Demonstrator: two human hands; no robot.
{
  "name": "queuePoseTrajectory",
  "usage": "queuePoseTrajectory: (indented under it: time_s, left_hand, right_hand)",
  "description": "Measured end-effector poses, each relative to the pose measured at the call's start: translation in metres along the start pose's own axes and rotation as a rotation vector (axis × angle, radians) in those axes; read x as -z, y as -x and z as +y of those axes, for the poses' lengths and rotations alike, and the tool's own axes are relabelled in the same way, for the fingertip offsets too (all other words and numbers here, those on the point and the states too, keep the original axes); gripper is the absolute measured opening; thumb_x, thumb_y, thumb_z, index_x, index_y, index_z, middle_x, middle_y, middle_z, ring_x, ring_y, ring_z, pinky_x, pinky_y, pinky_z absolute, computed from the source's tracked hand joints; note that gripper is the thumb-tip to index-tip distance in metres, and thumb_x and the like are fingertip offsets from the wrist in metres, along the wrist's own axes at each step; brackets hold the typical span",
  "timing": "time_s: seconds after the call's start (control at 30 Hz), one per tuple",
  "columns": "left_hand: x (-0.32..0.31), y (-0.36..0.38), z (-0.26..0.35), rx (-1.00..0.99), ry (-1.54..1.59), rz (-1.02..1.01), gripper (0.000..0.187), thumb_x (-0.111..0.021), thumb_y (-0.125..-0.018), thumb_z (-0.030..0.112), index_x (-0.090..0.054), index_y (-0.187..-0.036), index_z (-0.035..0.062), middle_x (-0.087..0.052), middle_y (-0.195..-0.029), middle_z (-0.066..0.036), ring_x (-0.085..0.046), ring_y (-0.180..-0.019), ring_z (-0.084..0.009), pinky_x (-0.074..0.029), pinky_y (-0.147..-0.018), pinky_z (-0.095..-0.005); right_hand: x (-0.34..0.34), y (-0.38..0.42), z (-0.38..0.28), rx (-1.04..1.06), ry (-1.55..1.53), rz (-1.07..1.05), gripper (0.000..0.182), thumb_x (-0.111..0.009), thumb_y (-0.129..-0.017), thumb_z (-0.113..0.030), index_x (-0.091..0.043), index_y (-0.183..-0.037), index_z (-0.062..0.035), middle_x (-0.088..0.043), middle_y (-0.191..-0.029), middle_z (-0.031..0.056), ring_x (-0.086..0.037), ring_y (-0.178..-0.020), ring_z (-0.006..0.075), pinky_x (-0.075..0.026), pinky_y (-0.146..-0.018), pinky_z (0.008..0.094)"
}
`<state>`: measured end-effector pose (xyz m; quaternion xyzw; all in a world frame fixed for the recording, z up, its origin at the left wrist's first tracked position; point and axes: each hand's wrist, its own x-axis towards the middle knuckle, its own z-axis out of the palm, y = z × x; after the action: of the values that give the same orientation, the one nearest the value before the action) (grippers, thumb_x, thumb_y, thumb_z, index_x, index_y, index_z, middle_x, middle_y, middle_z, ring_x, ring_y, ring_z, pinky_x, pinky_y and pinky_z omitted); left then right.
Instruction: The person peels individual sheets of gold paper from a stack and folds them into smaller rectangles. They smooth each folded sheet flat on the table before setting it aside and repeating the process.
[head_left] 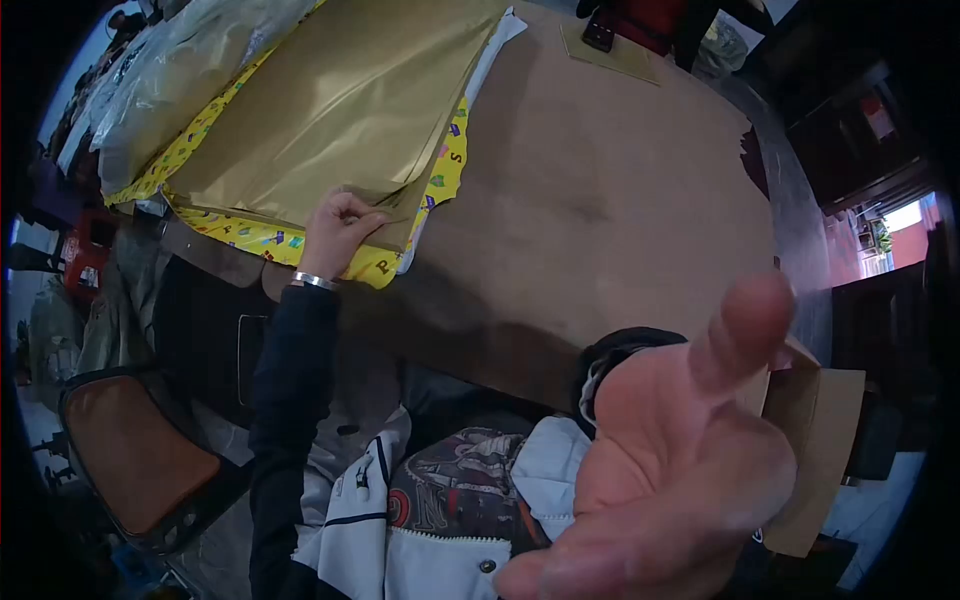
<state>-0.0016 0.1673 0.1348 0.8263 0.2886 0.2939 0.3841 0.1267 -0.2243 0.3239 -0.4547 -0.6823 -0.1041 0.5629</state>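
My left hand (342,232) pinches the near edge of a stack of gold-brown sheets (310,110), close to its near right corner. Under the sheets lies yellow printed paper (450,160) with colourful figures and letters, showing along the edges. My right hand (690,440) is raised close to the camera at the lower right, palm showing, fingers apart, with nothing in it. It is partly blurred and touches neither the sheets nor the table.
The brown table (620,180) spreads to the right. A dark phone (599,32) rests on a small board at its far edge. Clear plastic (180,80) lies at the far left. An orange-brown chair (140,450) stands lower left, a cardboard box (820,450) lower right.
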Motion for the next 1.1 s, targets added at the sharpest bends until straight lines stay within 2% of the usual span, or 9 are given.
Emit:
queuePoseTrajectory:
  time_s: [0.13, 0.2, 0.27, 0.33, 0.43, 0.47, 0.83, 0.93, 1.1]
  left_hand:
    - [-0.002, -0.002, -0.009, 0.091, 0.079, 0.025, 0.019, -0.078, -0.072, 0.009, -0.062, -0.071, -0.0004, -0.056, -0.074, -0.006, -0.054, -0.07, -0.0157, -0.044, -0.066, -0.0289]
    - [0.002, 0.001, 0.009, 0.034, 0.267, 0.04, 0.02, -0.077, -0.075, 0.011, -0.062, -0.071, -0.0007, -0.057, -0.076, -0.004, -0.053, -0.071, -0.0138, -0.044, -0.067, -0.0288]
    - [-0.002, -0.003, -0.024, -0.046, 0.292, 0.021, 0.02, -0.074, -0.08, 0.014, -0.062, -0.074, -0.0005, -0.056, -0.075, -0.004, -0.052, -0.072, -0.0122, -0.043, -0.067, -0.0278]
    - [0.002, -0.002, -0.015, 0.091, 0.291, 0.033, 0.02, -0.071, -0.085, 0.016, -0.063, -0.075, -0.0003, -0.055, -0.072, -0.002, -0.051, -0.071, -0.0108, -0.044, -0.07, -0.028]
    - [0.005, 0.002, 0.0, 0.303, 0.341, -0.003, 0.018, -0.066, -0.09, 0.02, -0.065, -0.085, 0.0031, -0.054, -0.072, 0.003, -0.049, -0.064, -0.0056, -0.045, -0.052, -0.0225]
    - [0.002, 0.001, -0.012, 0.196, 0.347, 0.014, 0.017, -0.064, -0.091, 0.022, -0.065, -0.089, 0.0045, -0.055, -0.074, 0.004, -0.049, -0.063, -0.0032, -0.041, -0.044, -0.0197]
    - [-0.001, 0.001, -0.009, 0.115, 0.432, 0.034, 0.014, -0.073, -0.082, 0.014, -0.066, -0.081, 0.0021, -0.062, -0.074, 0.002, -0.053, -0.063, -0.0042, -0.042, -0.054, -0.021]
    - [0.002, 0.003, 0.001, 0.222, 0.397, 0.047, 0.014, -0.074, -0.082, 0.014, -0.067, -0.08, 0.0018, -0.062, -0.073, 0.001, -0.053, -0.065, -0.0055, -0.044, -0.059, -0.0217]
    - [-0.009, -0.003, -0.033, 0.148, 0.37, 0.114, 0.013, -0.068, -0.086, 0.013, -0.067, -0.083, 0.0008, -0.059, -0.077, 0.002, -0.052, -0.067, -0.0045, -0.041, -0.048, -0.02]
  right_hand:
    - [-0.082, -0.055, 0.037, -0.02, 0.029, -0.003, 0.014, -0.062, -0.083, -0.019, -0.064, -0.097, -0.0149, -0.064, -0.099, 0.0023, -0.062, -0.098, 0.0259, -0.035, -0.104, 0.0583]
    - [-0.004, -0.015, 0.006, -0.023, 0.041, -0.011, 0.014, -0.062, -0.084, -0.019, -0.064, -0.097, -0.0153, -0.064, -0.099, 0.0021, -0.062, -0.098, 0.0259, -0.035, -0.104, 0.0584]
    - [-0.029, -0.021, -0.001, -0.03, 0.051, -0.015, 0.014, -0.062, -0.084, -0.02, -0.064, -0.097, -0.0157, -0.064, -0.099, 0.0019, -0.062, -0.098, 0.0259, -0.035, -0.104, 0.0584]
    - [-0.017, -0.031, 0.015, -0.031, 0.062, -0.016, 0.014, -0.062, -0.085, -0.02, -0.064, -0.098, -0.0161, -0.064, -0.1, 0.0017, -0.061, -0.099, 0.0259, -0.035, -0.104, 0.0584]
    - [-0.053, -0.049, -0.002, -0.012, 0.054, -0.022, 0.014, -0.061, -0.085, -0.02, -0.064, -0.098, -0.0167, -0.064, -0.1, 0.0014, -0.061, -0.099, 0.0259, -0.035, -0.104, 0.0585]
    - [-0.052, -0.057, 0.027, -0.005, 0.043, -0.023, 0.014, -0.061, -0.085, -0.02, -0.064, -0.098, -0.0169, -0.064, -0.1, 0.0012, -0.061, -0.1, 0.0259, -0.035, -0.104, 0.0585]
    - [-0.078, -0.074, 0.023, -0.025, 0.092, -0.001, 0.013, -0.059, -0.087, -0.022, -0.064, -0.1, -0.0192, -0.064, -0.101, 0.0001, -0.061, -0.102, 0.026, -0.034, -0.105, 0.0588]
    - [-0.083, -0.072, 0.015, -0.015, 0.091, -0.003, 0.013, -0.059, -0.088, -0.022, -0.064, -0.1, -0.0198, -0.064, -0.101, -0.0002, -0.06, -0.102, 0.026, -0.034, -0.105, 0.0588]
    - [-0.069, -0.059, -0.008, -0.008, 0.12, 0.007, 0.013, -0.058, -0.089, -0.023, -0.064, -0.101, -0.0208, -0.064, -0.102, -0.0007, -0.06, -0.103, 0.026, -0.034, -0.106, 0.0589]
